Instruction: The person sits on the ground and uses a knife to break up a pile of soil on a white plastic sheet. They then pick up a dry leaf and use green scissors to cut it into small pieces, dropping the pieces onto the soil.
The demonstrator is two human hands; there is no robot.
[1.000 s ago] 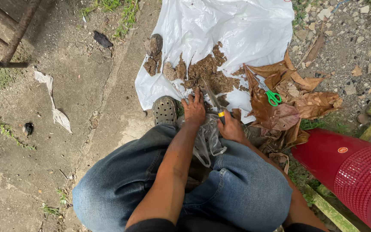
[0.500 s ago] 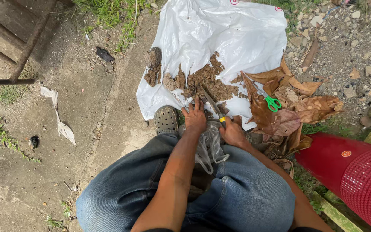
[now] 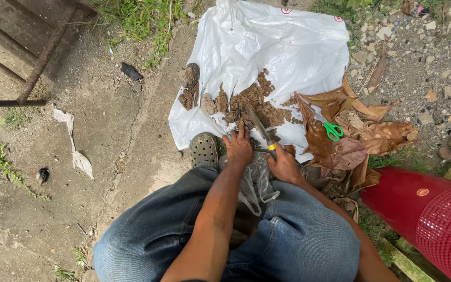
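Since a second ago, little changes: right hand (image 3: 284, 166) fingers stay closed around the trowel (image 3: 261, 129), left hand (image 3: 238, 149) fingers hold the clear bag (image 3: 257, 183) at the soil (image 3: 246, 102).

Cracked concrete ground (image 3: 105, 156), grass (image 3: 142, 18), gravel (image 3: 424, 57)

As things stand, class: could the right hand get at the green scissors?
Probably yes. The right hand holds a trowel, so it is not free, but the scissors lie uncovered on dry leaves just beyond it.
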